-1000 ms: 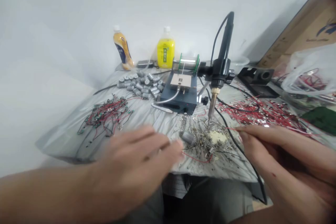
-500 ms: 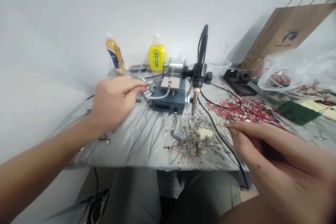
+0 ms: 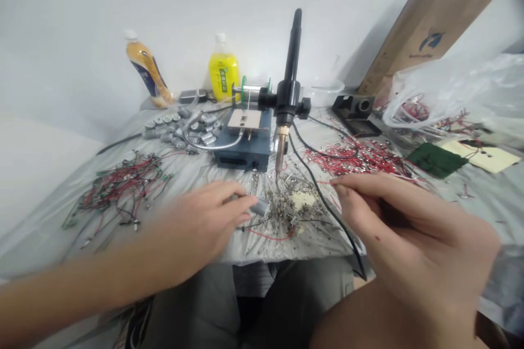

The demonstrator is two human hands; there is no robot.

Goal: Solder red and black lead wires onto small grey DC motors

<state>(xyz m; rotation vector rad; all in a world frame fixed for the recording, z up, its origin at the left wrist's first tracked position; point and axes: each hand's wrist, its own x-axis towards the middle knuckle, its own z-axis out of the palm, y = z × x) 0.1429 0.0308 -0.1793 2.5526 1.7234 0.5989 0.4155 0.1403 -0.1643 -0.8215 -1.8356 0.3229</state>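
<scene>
Fingers first: thumb and forefinger of our right hand (image 3: 409, 229) pinched a red wire (image 3: 325, 181), free end toward the soldering iron (image 3: 292, 57). Left hand (image 3: 196, 221) was blurred, fingers curled beside a grey cylinder (image 3: 261, 206); we couldn't tell grip from touch. We read it as a positioning step, wire and cylinder not yet joined; any move called for steady wire and fingers off the iron's tip. Black cable (image 3: 320, 196) ran between the scrap pile (image 3: 282, 212) and right hand, an easy snag. Blue unit (image 3: 245, 155) bounded us behind, and the table sheet's (image 3: 184, 170) front edge sat close below the left hand. Widest gap: between the left wire pile (image 3: 123, 182) and that unit. Red wires (image 3: 360, 157) crowded the right side.
</scene>
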